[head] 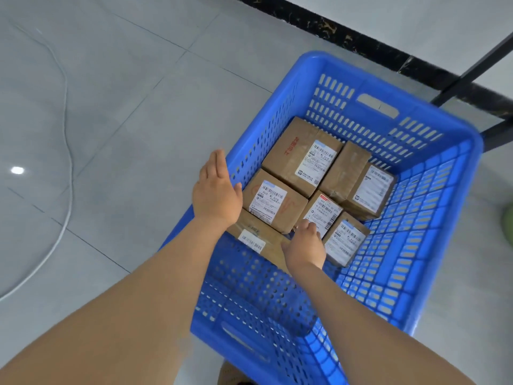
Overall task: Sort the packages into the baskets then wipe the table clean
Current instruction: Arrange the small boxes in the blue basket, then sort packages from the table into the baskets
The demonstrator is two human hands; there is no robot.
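A blue perforated plastic basket point(433, 218) stands on the floor below me. Several brown cardboard packages with white shipping labels lie packed on its bottom, the largest point(297, 151) at the far left. My left hand point(216, 190) hovers flat with straight fingers over the basket's left rim, holding nothing. My right hand point(305, 245) reaches down inside the basket, and its fingertips touch a small labelled package point(323, 209) in the middle. Another package point(255, 240) lies partly under my left wrist.
Grey floor tiles point(125, 107) spread to the left, crossed by a white cable point(65, 112). A black metal frame leg point(472, 68) rises at the upper right beside a dark skirting strip. A green object point(509, 222) peeks in at the right edge.
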